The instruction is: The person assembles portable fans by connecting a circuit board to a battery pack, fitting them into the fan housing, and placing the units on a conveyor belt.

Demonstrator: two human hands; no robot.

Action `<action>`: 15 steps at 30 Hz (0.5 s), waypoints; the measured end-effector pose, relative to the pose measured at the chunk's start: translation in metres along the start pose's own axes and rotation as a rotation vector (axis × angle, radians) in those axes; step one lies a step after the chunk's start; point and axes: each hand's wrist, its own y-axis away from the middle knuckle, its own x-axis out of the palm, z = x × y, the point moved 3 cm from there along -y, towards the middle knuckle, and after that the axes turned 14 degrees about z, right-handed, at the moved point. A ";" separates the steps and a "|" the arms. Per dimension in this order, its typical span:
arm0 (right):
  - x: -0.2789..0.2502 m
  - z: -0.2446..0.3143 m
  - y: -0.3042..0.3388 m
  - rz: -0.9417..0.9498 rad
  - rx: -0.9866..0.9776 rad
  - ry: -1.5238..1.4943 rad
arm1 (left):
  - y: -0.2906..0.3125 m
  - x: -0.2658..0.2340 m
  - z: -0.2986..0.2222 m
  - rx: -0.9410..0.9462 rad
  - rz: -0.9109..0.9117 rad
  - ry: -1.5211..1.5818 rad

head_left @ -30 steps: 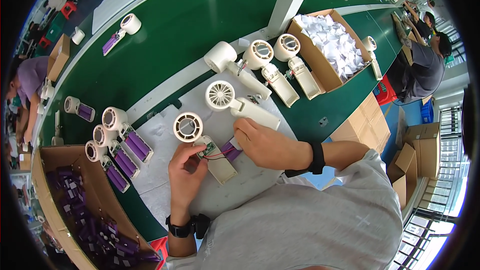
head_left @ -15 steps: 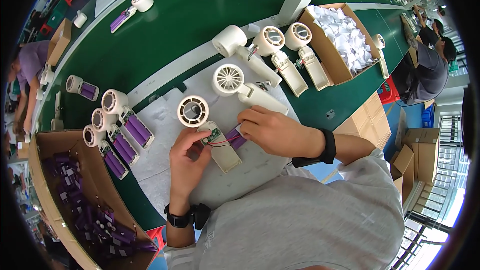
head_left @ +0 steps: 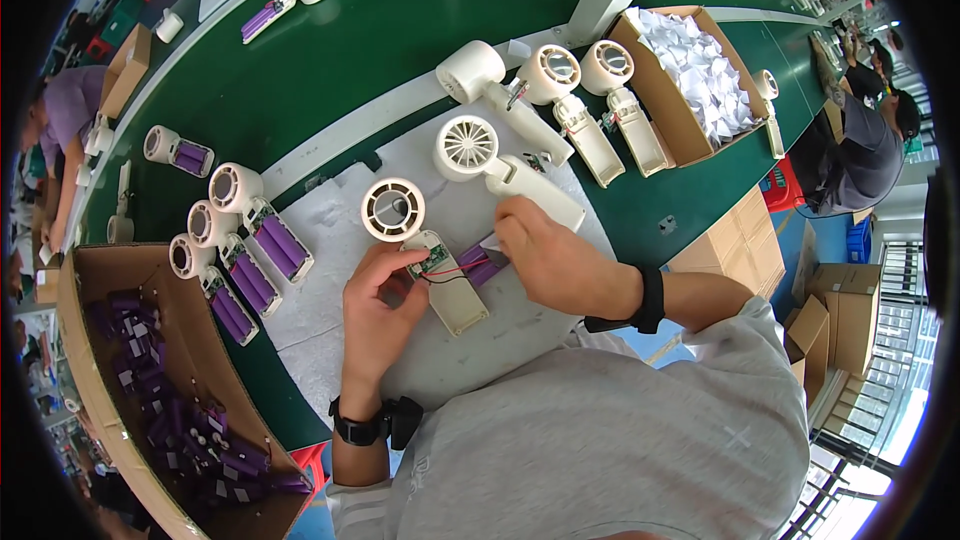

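An open cream hand-fan shell (head_left: 420,250) lies on a grey foam mat (head_left: 330,260), its round head up and its handle bay showing a small circuit board with red and black wires. My left hand (head_left: 375,305) holds the shell at the handle, thumb by the board. My right hand (head_left: 555,260) pinches a purple battery pack (head_left: 480,262) that hangs on those wires, just right of the handle. A closed cream fan (head_left: 500,165) lies just beyond my right hand.
Three open fan shells with purple batteries (head_left: 245,240) lie left of the mat. A cardboard box of purple batteries (head_left: 150,390) is at lower left. Three more cream fans (head_left: 560,100) and a box of white parts (head_left: 690,70) sit at upper right. Other people work at both edges.
The view has shifted slightly. My right hand has drawn the purple battery pack closer to the shell's handle; my left hand keeps its hold.
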 end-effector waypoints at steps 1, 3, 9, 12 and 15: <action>-0.003 -0.004 0.004 -0.017 0.050 -0.108 | -0.001 0.001 -0.001 0.000 0.004 0.001; -0.039 -0.010 0.012 -0.306 -0.053 0.136 | -0.002 0.001 -0.001 0.005 -0.001 0.002; -0.192 -0.121 0.086 -0.685 0.565 0.513 | -0.002 0.006 0.001 -0.007 -0.008 -0.023; -0.239 -0.166 0.088 -0.308 0.697 0.169 | -0.005 0.004 0.002 -0.018 -0.067 -0.011; -0.335 -0.195 0.059 -0.407 0.622 0.457 | -0.004 0.008 -0.002 -0.033 -0.084 0.032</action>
